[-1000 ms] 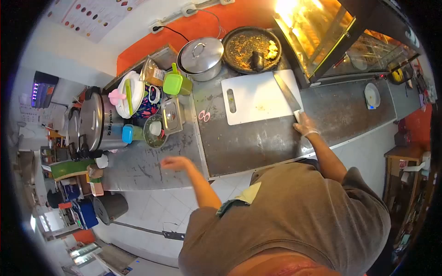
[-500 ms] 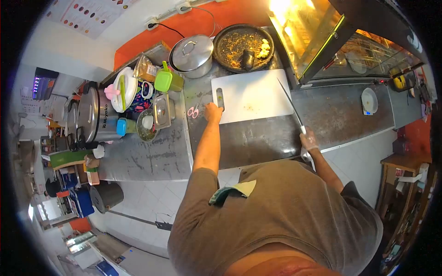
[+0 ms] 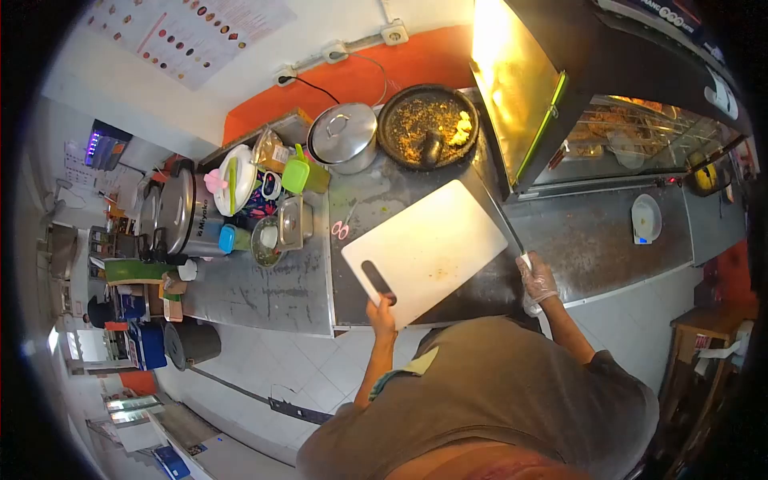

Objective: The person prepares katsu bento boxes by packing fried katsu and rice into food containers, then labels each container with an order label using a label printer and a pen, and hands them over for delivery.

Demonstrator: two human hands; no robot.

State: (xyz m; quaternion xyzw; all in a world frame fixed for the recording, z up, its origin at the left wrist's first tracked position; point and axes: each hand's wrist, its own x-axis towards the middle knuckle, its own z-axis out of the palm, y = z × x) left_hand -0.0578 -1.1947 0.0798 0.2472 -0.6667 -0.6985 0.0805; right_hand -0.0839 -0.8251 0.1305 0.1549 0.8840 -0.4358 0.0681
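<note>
My left hand [image 3: 383,314] is closed around the handle slot of a white cutting board [image 3: 436,248], gripping one corner. The board is turned at an angle and appears lifted off the dark counter. My right hand [image 3: 538,278], in a clear plastic glove, is wrapped round the pale handle of a long knife [image 3: 510,225]. The blade points away from me and runs along the right side of the board. A few brown specks lie on the board's face. Pink-handled scissors [image 3: 341,230] lie on the counter left of the board.
Behind the board stand a stone mortar [image 3: 428,120] with ground food and a pestle, and a lidded steel pot [image 3: 344,136]. A lit glass display case [image 3: 528,96] is at the back right. Containers crowd the left, among them a green one [image 3: 298,174]. A white bowl [image 3: 646,218] sits right.
My left hand has drawn the cutting board toward me and turned it, where before it lay flat on the counter. My right hand still holds the knife.
</note>
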